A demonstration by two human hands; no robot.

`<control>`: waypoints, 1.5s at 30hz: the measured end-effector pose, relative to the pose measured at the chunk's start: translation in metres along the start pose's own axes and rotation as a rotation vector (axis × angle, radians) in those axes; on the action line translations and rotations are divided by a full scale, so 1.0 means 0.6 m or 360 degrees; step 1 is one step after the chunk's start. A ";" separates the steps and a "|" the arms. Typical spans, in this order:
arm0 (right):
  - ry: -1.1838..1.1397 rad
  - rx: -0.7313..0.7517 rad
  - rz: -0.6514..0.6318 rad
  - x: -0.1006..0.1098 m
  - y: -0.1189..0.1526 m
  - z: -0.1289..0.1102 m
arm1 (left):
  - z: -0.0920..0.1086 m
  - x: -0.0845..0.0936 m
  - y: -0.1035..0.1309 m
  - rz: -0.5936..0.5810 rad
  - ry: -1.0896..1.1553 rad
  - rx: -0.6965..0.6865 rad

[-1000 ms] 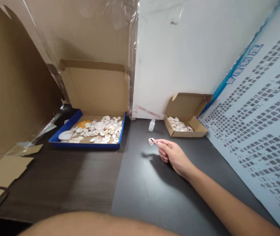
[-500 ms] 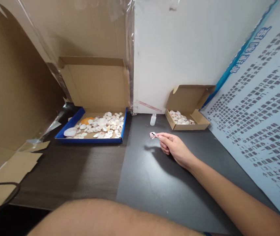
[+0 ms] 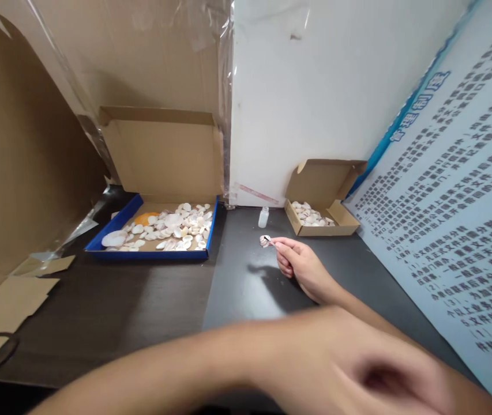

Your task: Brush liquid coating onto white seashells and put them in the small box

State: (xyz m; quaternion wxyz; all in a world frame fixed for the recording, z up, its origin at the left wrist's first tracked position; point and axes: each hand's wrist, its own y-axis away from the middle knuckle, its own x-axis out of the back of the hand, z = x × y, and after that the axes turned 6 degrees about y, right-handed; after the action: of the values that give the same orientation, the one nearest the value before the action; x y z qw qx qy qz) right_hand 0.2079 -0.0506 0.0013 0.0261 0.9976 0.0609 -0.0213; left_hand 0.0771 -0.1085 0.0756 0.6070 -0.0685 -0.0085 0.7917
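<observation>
My right hand (image 3: 304, 264) is closed in a pinch on a thin pair of tweezers (image 3: 272, 241), too small to make out fully. At the dark tip is a small ribbed whitish-purple shell (image 3: 265, 241), raised above the dark mat with a shadow beneath. My left hand (image 3: 349, 363) is large and blurred in the foreground, crossing over the right forearm. Its fingers are smeared and partly cut off by the frame. Just behind the shell, a small clear bottle (image 3: 263, 218) with whitish contents stands upright.
On the left, an open blue-edged box (image 3: 150, 254) holds many shells (image 3: 176, 225) and an orange piece (image 3: 145, 219). A smaller cardboard box (image 3: 327, 230) with shells stands back right. Cardboard and white walls enclose the back; a printed poster (image 3: 453, 230) leans at the right.
My left arm has swung rightward across the foreground, bringing the hand into view. My right hand keeps its pinch with the shell at the tip. The whole view has shifted slightly.
</observation>
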 end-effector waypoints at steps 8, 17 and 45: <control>-0.0083 0.0064 0.0034 -0.003 0.002 -0.005 | -0.051 0.199 0.046 0.1339 -0.0213 0.0240; 0.0183 -0.0015 -0.0142 -0.007 0.003 0.003 | -0.101 0.202 0.055 0.0991 0.0371 0.0179; 0.1186 0.0486 0.0222 -0.001 0.014 -0.004 | -0.101 0.208 0.063 0.0943 0.0262 0.0130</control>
State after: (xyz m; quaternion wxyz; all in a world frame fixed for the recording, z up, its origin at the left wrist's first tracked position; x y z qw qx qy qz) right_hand 0.2086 -0.0590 0.0039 -0.1448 0.9311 -0.0054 0.3347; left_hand 0.0164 -0.0028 -0.0003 0.3506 -0.1075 0.0928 0.9257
